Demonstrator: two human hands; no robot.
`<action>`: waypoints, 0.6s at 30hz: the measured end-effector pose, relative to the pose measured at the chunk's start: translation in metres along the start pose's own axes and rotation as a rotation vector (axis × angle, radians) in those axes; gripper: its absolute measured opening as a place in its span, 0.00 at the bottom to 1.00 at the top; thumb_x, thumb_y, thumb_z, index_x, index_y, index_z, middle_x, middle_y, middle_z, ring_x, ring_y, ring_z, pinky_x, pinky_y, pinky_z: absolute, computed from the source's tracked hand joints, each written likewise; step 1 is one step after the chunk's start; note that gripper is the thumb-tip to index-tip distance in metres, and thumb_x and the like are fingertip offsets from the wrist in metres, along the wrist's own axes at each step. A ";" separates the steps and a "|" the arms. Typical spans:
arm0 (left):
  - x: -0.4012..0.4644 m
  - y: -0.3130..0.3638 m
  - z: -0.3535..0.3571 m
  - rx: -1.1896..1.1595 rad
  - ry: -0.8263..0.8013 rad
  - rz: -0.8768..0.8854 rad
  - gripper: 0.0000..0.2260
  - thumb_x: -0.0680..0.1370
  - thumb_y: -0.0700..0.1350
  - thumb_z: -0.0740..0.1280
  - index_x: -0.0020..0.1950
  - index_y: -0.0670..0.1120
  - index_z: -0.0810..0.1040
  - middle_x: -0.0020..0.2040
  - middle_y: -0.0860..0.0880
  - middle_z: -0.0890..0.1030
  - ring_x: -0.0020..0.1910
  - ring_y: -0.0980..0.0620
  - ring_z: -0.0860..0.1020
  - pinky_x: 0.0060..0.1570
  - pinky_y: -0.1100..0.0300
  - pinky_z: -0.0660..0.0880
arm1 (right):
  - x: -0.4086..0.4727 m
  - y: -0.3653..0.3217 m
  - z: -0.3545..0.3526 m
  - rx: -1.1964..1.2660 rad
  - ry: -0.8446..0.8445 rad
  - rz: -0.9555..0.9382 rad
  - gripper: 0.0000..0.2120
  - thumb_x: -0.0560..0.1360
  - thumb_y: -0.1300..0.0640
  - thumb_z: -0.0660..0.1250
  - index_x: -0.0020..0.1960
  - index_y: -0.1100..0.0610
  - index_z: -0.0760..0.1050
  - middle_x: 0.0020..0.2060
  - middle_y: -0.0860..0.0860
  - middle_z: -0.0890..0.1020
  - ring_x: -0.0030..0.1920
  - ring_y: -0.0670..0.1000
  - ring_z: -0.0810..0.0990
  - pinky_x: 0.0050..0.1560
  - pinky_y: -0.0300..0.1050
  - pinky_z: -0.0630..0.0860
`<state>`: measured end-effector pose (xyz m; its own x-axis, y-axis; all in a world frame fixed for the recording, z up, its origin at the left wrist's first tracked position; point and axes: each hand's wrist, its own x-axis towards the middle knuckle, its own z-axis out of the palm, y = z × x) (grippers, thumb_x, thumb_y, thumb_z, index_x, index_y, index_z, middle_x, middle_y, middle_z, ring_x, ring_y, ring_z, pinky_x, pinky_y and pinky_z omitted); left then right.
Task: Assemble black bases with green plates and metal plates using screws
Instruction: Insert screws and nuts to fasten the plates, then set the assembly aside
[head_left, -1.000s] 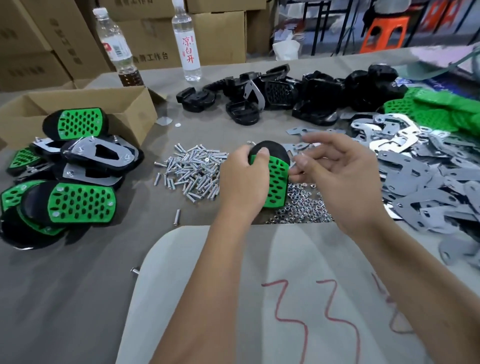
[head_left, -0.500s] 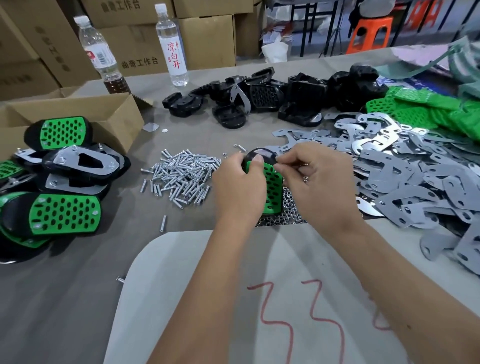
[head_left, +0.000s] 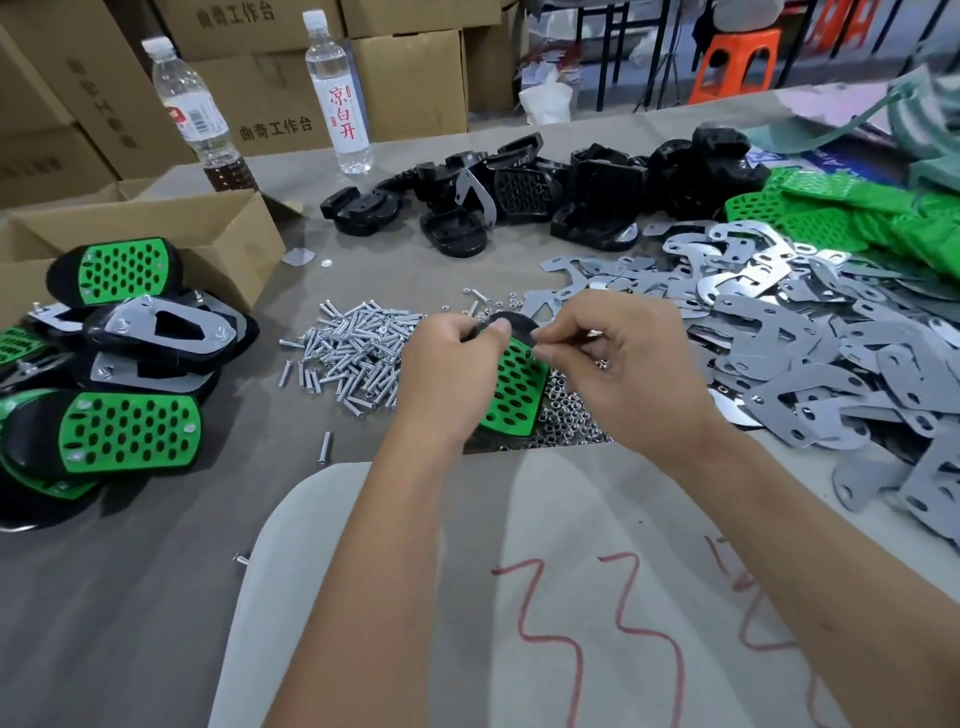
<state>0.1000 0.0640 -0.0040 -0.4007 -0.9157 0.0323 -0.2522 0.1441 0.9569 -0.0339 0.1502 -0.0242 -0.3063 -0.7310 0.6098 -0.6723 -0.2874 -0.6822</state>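
My left hand (head_left: 447, 369) grips a black base with a green perforated plate (head_left: 514, 387) on it, held over the table's middle. My right hand (head_left: 618, 364) pinches something small at the top edge of that plate; the item itself is hidden by my fingertips. A pile of silver screws (head_left: 358, 348) lies just left of my hands. Small nuts (head_left: 563, 415) lie under and right of the held base. Grey metal plates (head_left: 810, 358) are heaped to the right. Loose black bases (head_left: 524, 202) sit at the back. Green plates (head_left: 852, 218) are at the far right.
Finished assemblies (head_left: 124, 364) are stacked at the left beside an open cardboard box (head_left: 156, 228). Two plastic bottles (head_left: 340, 93) stand at the back, with cartons behind them. A pale sheet with red markings (head_left: 545, 597) lies near the table's front edge.
My right hand came in from the right and closed its fingertips at the top of the green plate. My left hand kept its hold on the base.
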 end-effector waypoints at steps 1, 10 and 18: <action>-0.001 0.001 0.002 0.007 0.032 0.013 0.24 0.72 0.55 0.66 0.43 0.32 0.74 0.36 0.38 0.74 0.38 0.46 0.73 0.46 0.36 0.78 | -0.002 -0.002 0.004 -0.005 0.044 0.032 0.02 0.74 0.66 0.74 0.43 0.61 0.83 0.38 0.51 0.83 0.41 0.54 0.82 0.42 0.58 0.81; -0.008 0.004 0.025 0.072 0.203 0.151 0.11 0.81 0.50 0.67 0.42 0.46 0.77 0.38 0.49 0.80 0.40 0.47 0.78 0.42 0.51 0.74 | -0.009 -0.006 0.008 0.056 0.206 0.287 0.04 0.75 0.61 0.77 0.43 0.53 0.85 0.38 0.46 0.85 0.41 0.46 0.83 0.46 0.43 0.80; -0.015 0.014 0.017 -0.243 0.027 0.222 0.12 0.79 0.53 0.66 0.48 0.46 0.83 0.44 0.44 0.86 0.47 0.40 0.84 0.48 0.39 0.82 | 0.001 0.002 -0.007 0.466 0.057 0.522 0.16 0.74 0.42 0.73 0.53 0.52 0.84 0.43 0.56 0.87 0.39 0.58 0.83 0.37 0.64 0.76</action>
<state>0.0870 0.0860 0.0043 -0.3981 -0.8820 0.2520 0.0572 0.2504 0.9665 -0.0399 0.1529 -0.0216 -0.5536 -0.8158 0.1672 -0.0728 -0.1526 -0.9856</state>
